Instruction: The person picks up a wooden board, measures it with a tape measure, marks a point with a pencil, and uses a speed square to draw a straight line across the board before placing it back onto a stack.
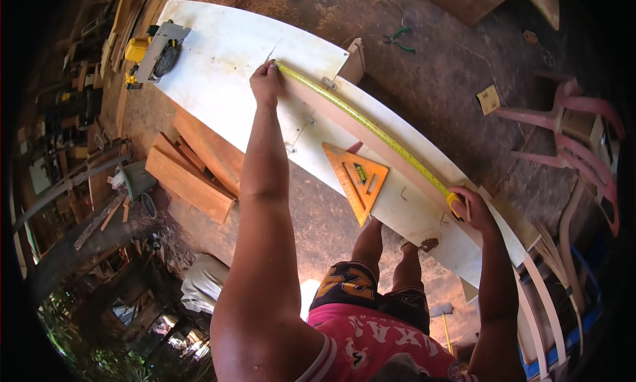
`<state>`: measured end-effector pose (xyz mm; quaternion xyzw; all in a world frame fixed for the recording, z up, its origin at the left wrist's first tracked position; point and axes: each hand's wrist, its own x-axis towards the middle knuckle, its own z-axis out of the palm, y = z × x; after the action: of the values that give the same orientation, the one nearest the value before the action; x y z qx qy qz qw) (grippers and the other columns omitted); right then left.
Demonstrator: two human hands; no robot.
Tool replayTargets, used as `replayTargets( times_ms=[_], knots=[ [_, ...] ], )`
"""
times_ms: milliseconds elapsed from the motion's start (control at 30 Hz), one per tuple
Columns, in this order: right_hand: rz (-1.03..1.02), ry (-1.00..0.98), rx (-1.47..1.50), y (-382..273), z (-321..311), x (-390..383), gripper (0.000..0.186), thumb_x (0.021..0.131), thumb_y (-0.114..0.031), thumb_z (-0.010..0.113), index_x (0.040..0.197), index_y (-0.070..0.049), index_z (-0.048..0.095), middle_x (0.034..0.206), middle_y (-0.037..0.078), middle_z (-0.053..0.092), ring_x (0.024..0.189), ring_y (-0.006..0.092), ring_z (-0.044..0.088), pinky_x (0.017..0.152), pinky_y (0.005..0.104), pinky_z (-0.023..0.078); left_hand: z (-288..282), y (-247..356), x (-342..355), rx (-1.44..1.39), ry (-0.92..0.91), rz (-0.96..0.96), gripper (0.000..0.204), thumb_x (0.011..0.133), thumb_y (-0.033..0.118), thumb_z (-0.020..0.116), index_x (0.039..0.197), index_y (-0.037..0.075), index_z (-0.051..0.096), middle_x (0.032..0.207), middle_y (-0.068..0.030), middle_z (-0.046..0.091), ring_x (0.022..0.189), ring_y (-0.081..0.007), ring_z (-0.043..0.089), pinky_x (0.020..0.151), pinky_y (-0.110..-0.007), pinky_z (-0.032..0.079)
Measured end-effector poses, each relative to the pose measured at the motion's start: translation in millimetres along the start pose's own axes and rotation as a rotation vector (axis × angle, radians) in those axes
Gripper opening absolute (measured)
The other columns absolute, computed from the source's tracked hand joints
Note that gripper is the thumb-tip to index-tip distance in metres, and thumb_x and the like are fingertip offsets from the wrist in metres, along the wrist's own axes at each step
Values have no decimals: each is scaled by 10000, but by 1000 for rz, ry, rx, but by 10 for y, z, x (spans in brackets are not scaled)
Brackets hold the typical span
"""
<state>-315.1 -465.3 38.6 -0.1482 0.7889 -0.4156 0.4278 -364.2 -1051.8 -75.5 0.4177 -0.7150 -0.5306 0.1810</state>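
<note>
A yellow tape measure [371, 126] is stretched along a long, narrow wooden board [318, 101] lying on a white worktop [218, 47]. At the far end of the board, my left hand [265, 83] pinches the tip of the blade with closed fingers. My right hand [478, 213] is wrapped round the yellow and black case near the other end. A thin, pencil-like stick [468, 211] also shows between the right fingers. Nearer my body, an orange triangular square [358, 181] rests on the worktop, partly over its near edge.
A yellow cordless circular saw [154, 56] sits at the worktop's far left end. Small metal fittings [328, 83] are fixed on the top. Reddish planks [189, 177] lie at left on the floor. Green-handled pliers [399, 40] and a pink plastic chair [563, 127] are at right.
</note>
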Motion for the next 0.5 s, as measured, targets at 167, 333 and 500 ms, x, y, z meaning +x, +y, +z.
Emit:
replayTargets(
  times_ms=[167, 333, 500],
  knots=[
    [14, 22, -12, 36, 78, -1, 350, 869, -114, 659, 1194, -7, 585, 980, 110, 648, 892, 162, 598, 820, 307, 487, -29, 26, 8, 100, -3, 10, 272, 918, 171, 638, 1097, -30, 678, 948, -65, 703, 814, -95, 605, 740, -238, 478],
    [0, 56, -16, 69, 104, -31, 349, 865, -107, 661, 1193, -12, 589, 967, 110, 646, 878, 156, 596, 811, 303, 488, -39, 13, 33, 131, -24, 65, 295, 916, 179, 643, 1114, -39, 659, 940, -63, 698, 801, -95, 600, 738, -235, 473],
    [27, 71, 12, 62, 105, -43, 356, 858, -102, 671, 1192, -9, 589, 969, 110, 647, 875, 155, 595, 809, 302, 488, -14, 24, 17, 153, -22, 47, 298, 918, 176, 641, 1115, -46, 655, 936, -60, 694, 770, -91, 579, 720, -235, 465]
  ],
)
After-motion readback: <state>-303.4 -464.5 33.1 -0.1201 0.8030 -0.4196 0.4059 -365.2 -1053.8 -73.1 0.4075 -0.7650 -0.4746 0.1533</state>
